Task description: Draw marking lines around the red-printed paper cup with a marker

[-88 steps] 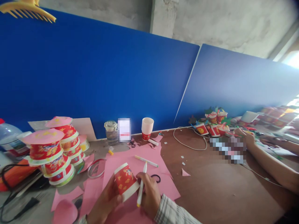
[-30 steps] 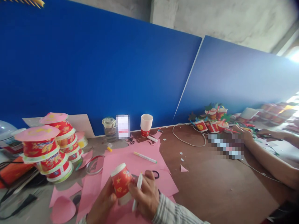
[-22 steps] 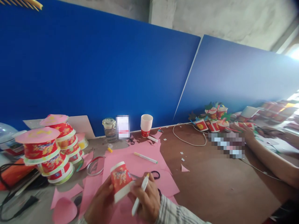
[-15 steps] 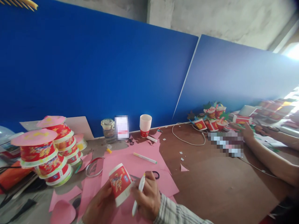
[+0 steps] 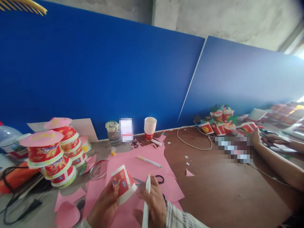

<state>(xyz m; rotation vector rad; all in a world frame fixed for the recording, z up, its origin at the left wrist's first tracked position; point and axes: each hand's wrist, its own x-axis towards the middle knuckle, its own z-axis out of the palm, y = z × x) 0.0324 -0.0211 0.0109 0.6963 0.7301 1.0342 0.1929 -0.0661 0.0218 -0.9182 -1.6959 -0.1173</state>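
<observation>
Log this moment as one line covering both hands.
left hand: holding tapered red-and-white paper cup, tilted | right hand: gripping slim white yellow-tipped marker, tip up | beneath: pink paper sheets | nearby: black-handled metal scissors

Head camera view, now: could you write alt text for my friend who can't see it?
The left hand holds a red patterned cup and the right hand a white marker, above pink paper on a table. Two stacks of red cups with pink tops stand at left; a co-worker's hand shows at right, and a blue partition stands behind.
</observation>
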